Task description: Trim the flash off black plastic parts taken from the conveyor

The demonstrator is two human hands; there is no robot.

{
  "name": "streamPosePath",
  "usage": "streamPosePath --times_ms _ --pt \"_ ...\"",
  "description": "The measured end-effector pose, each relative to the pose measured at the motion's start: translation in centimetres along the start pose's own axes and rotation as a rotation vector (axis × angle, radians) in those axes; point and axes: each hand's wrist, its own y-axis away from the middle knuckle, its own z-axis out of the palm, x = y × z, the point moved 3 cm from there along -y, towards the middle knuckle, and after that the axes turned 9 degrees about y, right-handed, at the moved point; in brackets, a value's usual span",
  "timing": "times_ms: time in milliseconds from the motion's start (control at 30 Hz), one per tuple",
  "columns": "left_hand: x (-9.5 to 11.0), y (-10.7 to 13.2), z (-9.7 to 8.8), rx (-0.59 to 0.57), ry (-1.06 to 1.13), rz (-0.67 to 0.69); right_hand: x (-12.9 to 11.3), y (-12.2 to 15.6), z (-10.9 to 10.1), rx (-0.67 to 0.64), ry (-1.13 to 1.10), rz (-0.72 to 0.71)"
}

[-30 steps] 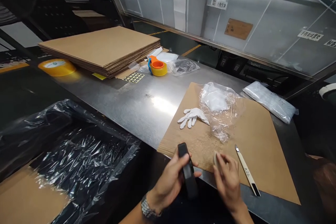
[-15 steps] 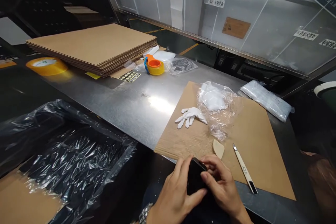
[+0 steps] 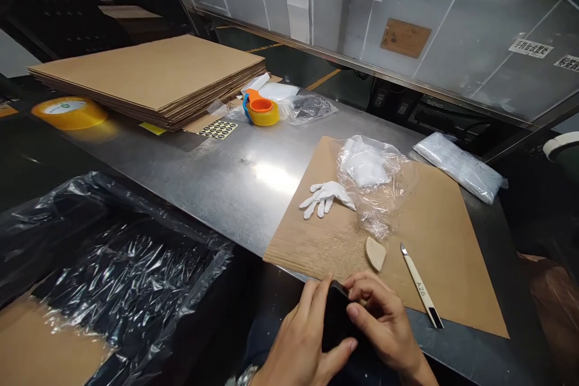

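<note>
Behind the metal tabletop stands a pale, see-through panel, on which printed labels are fixed. As it is seen from the head of the person, a stack of cardboard sheets lies at the far left, with a yellow roll of tape just beside it, and near its right end a tape dispenser. Nearer to the person, one brown cardboard sheet carries a white glove, a crumpled clear bag, a beige pad and a knife marked A26. Before the near edge of this sheet, close to the body, is a black object. The left hand has its fingers closed around the left side of it; the right hand grips it from the other side, with bent fingers near the upper corner. Its lower part is dark, so I cannot tell its full shape.
</note>
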Motion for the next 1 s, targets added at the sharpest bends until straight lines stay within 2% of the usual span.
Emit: streamPosePath --times_ms 67,200,300,600,833,1000 --pt "0.05 -0.14 -0.16 -0.001 0.001 -0.018 0.38 0.13 0.04 0.028 -0.003 0.01" --pt "0.27 -0.51 -0.31 -0.169 -0.023 -0.091 0.62 0.21 0.05 0.047 0.008 -0.004" --pt "0.36 -0.54 -0.42 -0.214 -0.053 -0.121 0.45 0.12 -0.04 0.026 0.036 -0.017" --pt "0.74 -0.79 -0.11 -0.257 -0.06 -0.141 0.57 0.21 -0.14 0.039 -0.012 0.004" --pt "0.66 -0.56 -0.17 -0.215 -0.038 -0.131 0.76 0.41 -0.25 0.062 -0.016 0.035" --pt "0.67 -0.72 -0.07 -0.237 -0.05 -0.141 0.9 0.46 -0.18 0.05 -0.039 0.039"
